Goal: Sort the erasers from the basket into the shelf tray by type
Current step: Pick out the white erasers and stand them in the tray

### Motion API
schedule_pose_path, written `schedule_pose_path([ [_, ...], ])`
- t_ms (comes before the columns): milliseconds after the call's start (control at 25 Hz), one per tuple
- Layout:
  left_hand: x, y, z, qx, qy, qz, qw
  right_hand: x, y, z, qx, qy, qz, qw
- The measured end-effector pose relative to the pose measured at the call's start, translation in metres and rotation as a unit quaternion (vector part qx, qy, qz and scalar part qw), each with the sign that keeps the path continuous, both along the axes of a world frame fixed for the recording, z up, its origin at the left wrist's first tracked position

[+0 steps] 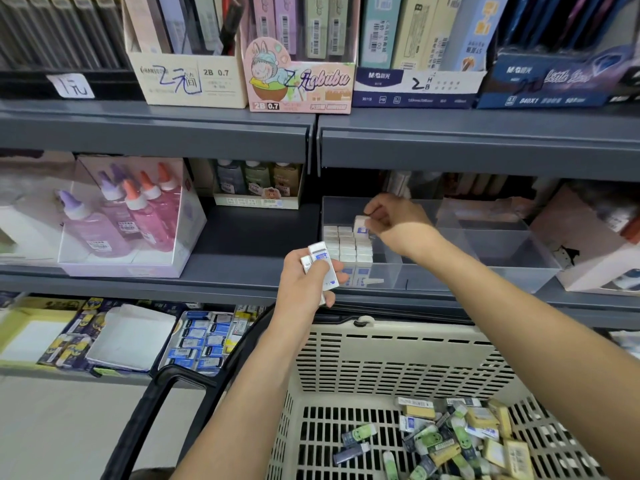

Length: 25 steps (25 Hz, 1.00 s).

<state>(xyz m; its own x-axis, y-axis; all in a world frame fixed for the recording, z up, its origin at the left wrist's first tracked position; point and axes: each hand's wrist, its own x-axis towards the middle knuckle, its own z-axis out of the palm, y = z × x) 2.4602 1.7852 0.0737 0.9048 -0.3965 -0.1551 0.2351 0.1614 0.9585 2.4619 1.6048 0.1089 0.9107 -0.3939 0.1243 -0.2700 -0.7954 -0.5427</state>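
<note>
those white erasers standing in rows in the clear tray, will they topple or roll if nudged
Likely stiff little blocks: the white erasers stand packed and square, so rolling seems unlikely. The column beside the tray's open space could tip if nudged sideways. Probably light: the right hand pinches one by fingertips.

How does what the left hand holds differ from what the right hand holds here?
Number: the left hand grips several white erasers, while the right hand pinches one eraser. Place: the left hand's are in front of the clear tray, the right hand's above the rows inside it. Both loads are white with blue print.
</note>
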Motion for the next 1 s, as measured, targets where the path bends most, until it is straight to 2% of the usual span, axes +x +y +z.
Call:
schedule_pose_path([
  [120,-0.001,0.000,-0.001,0.004,-0.018,-0.011,1.000,0.000,0.002,-0.005,-0.002,0.006,-0.006,1.000],
  [360,-0.006,0.004,-0.001,-0.027,-0.025,-0.026,0.999,-0.004,0.004,-0.009,-0.083,0.041,0.027,0.995],
  [440,-0.007,0.005,0.000,-0.021,-0.024,-0.036,0.999,-0.010,0.006,-0.003,-0.090,0.016,0.042,0.995],
  [520,-0.007,0.004,0.000,-0.012,-0.026,-0.047,0.998,-0.023,0.014,0.004,-0.025,-0.039,0.058,0.997],
  [640,-0.008,0.004,0.000,0.006,-0.035,-0.057,0.998,-0.042,0.030,0.012,0.134,-0.033,0.121,0.983],
  [720,-0.008,0.004,0.000,0.002,-0.036,-0.058,0.998,-0.050,0.030,0.013,0.186,-0.027,0.140,0.972],
  [920,-0.008,0.001,0.000,0.000,-0.015,-0.062,0.998,-0.060,0.022,0.018,0.338,-0.054,0.115,0.933],
  [1000,-0.013,-0.004,0.000,-0.002,-0.025,-0.054,0.998,-0.062,0.029,0.012,0.340,-0.039,0.113,0.933],
])
